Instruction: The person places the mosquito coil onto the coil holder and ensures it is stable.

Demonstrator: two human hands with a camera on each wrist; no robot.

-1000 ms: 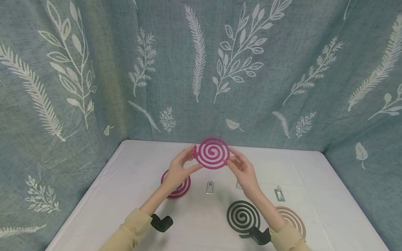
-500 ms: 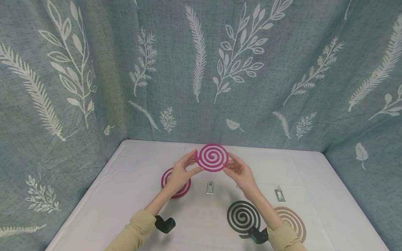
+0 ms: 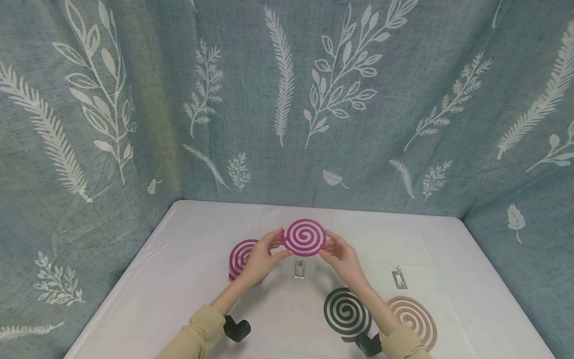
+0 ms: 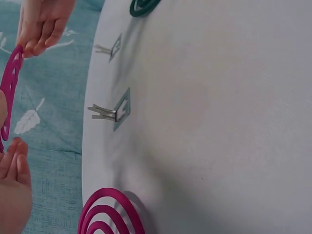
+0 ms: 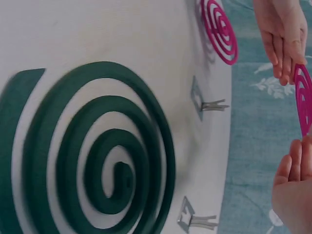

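Observation:
Both hands hold up a magenta mosquito coil [image 3: 305, 237] over the far middle of the table, its spiral face toward me. My left hand [image 3: 261, 260] pinches its left edge between thumb and fingers. On the opposite edge, my right hand [image 3: 346, 260] pinches it the same way. Seen from the left wrist, the held coil [image 4: 11, 73] appears nearly edge-on. Below it on the cloth stands a small metal coil stand [image 3: 299, 262] with a raised prong. Another magenta coil [image 3: 231, 262] lies partly hidden behind my left hand.
A dark green coil [image 3: 346, 311] lies near my right forearm, with a beige coil [image 3: 410, 319] partly under that forearm in view. Another metal stand [image 3: 404, 286] is at the right. White cloth covers the table [image 3: 448, 249]; a blue-green leaf-patterned curtain [image 3: 251, 99] hangs around it.
Both hands have come down toward the table with the magenta coil, which also sits closer to me. A stand partly visible beside the right hand is now hidden in the head view.

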